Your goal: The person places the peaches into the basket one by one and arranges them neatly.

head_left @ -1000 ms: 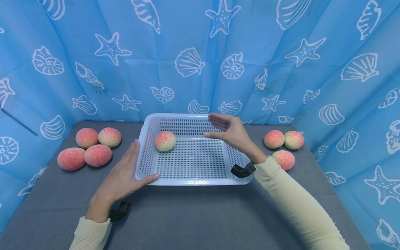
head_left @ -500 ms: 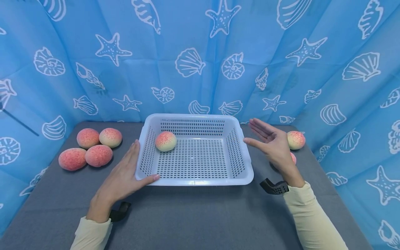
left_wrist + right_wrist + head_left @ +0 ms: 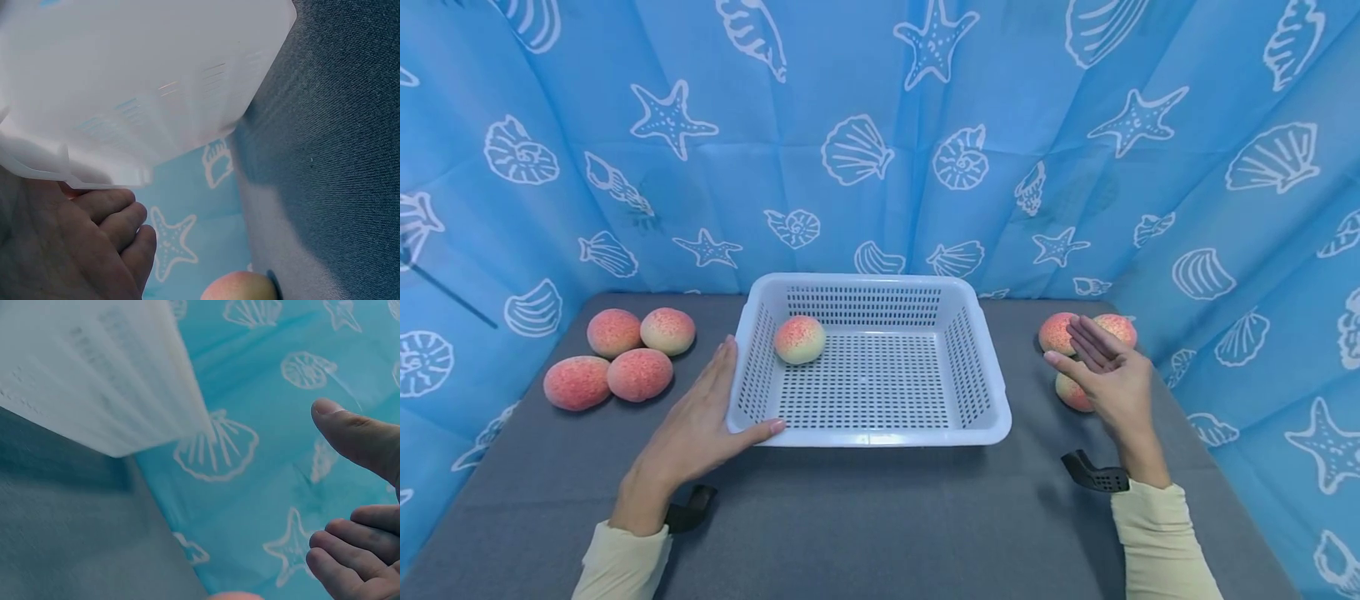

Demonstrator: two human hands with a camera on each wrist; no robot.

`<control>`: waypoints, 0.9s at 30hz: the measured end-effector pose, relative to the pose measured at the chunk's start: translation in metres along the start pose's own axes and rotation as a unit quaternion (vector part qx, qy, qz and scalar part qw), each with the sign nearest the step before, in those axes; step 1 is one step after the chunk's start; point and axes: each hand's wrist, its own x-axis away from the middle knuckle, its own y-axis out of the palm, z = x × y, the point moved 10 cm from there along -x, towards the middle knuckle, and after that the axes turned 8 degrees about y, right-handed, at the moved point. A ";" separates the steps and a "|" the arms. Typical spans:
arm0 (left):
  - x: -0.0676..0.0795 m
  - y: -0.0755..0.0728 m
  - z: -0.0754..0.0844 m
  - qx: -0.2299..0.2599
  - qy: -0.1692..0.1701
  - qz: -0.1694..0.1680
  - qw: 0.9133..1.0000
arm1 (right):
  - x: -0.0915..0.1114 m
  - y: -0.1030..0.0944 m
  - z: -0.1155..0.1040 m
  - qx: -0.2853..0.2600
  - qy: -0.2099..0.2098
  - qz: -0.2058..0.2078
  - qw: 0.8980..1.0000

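Note:
A white perforated plastic basket [image 3: 880,437] stands on the grey table, with one pink and cream peach [image 3: 800,340] near its inner left wall. My left hand [image 3: 688,437] rests against the basket's left front corner, fingers straight along the outer left side and thumb over the front rim. In the left wrist view its fingers [image 3: 122,219] lie by the rim. To the right of the basket, my right hand [image 3: 1116,385] is at the right group of peaches, thumb and fingers apart. It partly hides a front peach [image 3: 1071,393] and a back right peach [image 3: 1118,327]; contact is unclear.
Another peach [image 3: 1056,333] of the right group sits behind my right thumb. Several peaches [image 3: 640,374] lie together to the left of the basket. A blue curtain [image 3: 880,150] with white sea shapes hangs behind the grey table [image 3: 865,517].
My right hand has moved from over the basket rightward to the peaches on the right. The front one there shows more of its cream side. My left hand stays at the basket's corner.

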 end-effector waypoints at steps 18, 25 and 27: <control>0.001 -0.001 0.002 -0.007 0.007 0.009 1.000 | -0.004 -0.061 0.100 0.133 0.089 0.056 0.986; 0.001 -0.001 0.000 -0.005 0.002 0.007 1.000 | 0.001 -0.057 0.116 0.139 0.070 0.040 0.987; 0.001 -0.001 0.000 -0.006 0.002 0.008 1.000 | 0.002 -0.056 0.116 0.147 0.073 0.034 0.986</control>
